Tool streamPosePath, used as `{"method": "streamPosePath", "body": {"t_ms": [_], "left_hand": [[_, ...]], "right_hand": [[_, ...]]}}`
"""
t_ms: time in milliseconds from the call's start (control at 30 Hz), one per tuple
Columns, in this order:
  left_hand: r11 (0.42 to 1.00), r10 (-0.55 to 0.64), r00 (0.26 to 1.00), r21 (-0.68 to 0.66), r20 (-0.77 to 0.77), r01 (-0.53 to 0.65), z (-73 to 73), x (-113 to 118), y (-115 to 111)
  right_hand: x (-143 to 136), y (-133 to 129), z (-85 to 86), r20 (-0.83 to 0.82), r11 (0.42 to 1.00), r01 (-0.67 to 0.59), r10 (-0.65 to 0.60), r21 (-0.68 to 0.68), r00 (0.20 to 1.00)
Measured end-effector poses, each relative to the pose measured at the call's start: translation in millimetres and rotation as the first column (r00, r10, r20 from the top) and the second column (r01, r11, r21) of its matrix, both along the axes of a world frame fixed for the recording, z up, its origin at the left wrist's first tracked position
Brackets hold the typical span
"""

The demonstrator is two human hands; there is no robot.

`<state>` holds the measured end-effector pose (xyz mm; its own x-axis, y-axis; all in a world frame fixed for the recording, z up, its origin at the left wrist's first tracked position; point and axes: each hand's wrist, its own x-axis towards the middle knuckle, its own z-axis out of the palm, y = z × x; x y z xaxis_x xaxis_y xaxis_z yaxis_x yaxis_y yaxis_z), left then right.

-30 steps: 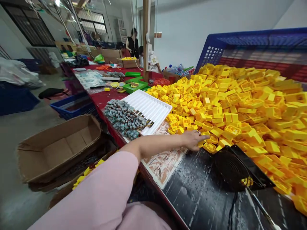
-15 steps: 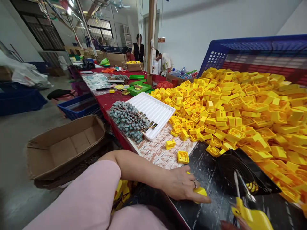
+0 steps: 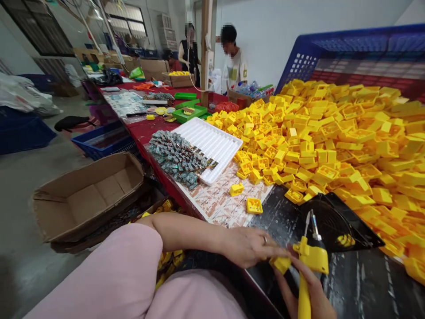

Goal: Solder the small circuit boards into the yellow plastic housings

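At the lower middle, my left hand (image 3: 250, 248) has its fingers on a small yellow plastic case (image 3: 281, 264). My right hand (image 3: 307, 283) meets it there, with fingertips at the case and a yellow-handled soldering tool (image 3: 310, 254) held against the hand, its metal tip pointing up. Fine details between the fingers are blurred. Two loose yellow cases lie a little farther off, one (image 3: 254, 205) open side up on the edge of a patterned sheet (image 3: 215, 201), the other (image 3: 237, 189) behind it.
A large heap of yellow cases (image 3: 332, 141) spills from a blue crate (image 3: 299, 66) at right. A black fan (image 3: 341, 226) lies in front. Wired circuit boards (image 3: 179, 155) rest beside a white tray (image 3: 212, 146). An open cardboard box (image 3: 89, 199) stands left; a person (image 3: 234, 62) stands behind.
My right hand has come up and left with the tool to meet my left hand at the yellow case. The tool is more upright. The person behind has straightened, and the view has shifted slightly.
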<state>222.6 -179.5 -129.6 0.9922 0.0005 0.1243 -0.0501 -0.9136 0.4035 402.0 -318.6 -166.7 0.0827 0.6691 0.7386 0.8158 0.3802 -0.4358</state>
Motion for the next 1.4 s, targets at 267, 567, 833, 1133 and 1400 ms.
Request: {"method": "streamPosePath", "body": {"t_ms": [267, 567, 833, 1133, 1400], "left_hand": [[0.863, 0.254, 0.967, -0.452, 0.001, -0.226, -9.0, -24.5, 6.0], [0.973, 0.229, 0.969, -0.008, -0.093, -0.231, 21.9, -57.4, 25.4], [0.944, 0.318, 0.937, 0.14, -0.146, -0.299, 18.4, -37.7, 5.9], [0.859, 0.467, 0.884, 0.253, -0.033, -0.444, 25.9, -30.0, 51.7], [0.861, 0.431, 0.884, 0.375, -0.182, -0.343, 38.4, -21.4, 56.1]], "right_hand": [[3.5, -44.8, 9.0, 0.093, 0.927, 0.243, -0.225, -0.286, 0.97], [10.9, -72.5, 17.3, 0.125, 0.933, 0.196, -0.165, -0.303, 0.978], [-8.4, -56.4, 22.3, 0.087, 0.959, 0.154, -0.137, -0.239, 0.987], [0.1, -40.8, 30.5, 0.345, 0.903, 0.419, -0.363, -0.1, 0.865], [28.5, -37.8, 33.8, 0.263, 0.929, 0.092, 0.006, -0.358, 0.965]]}}
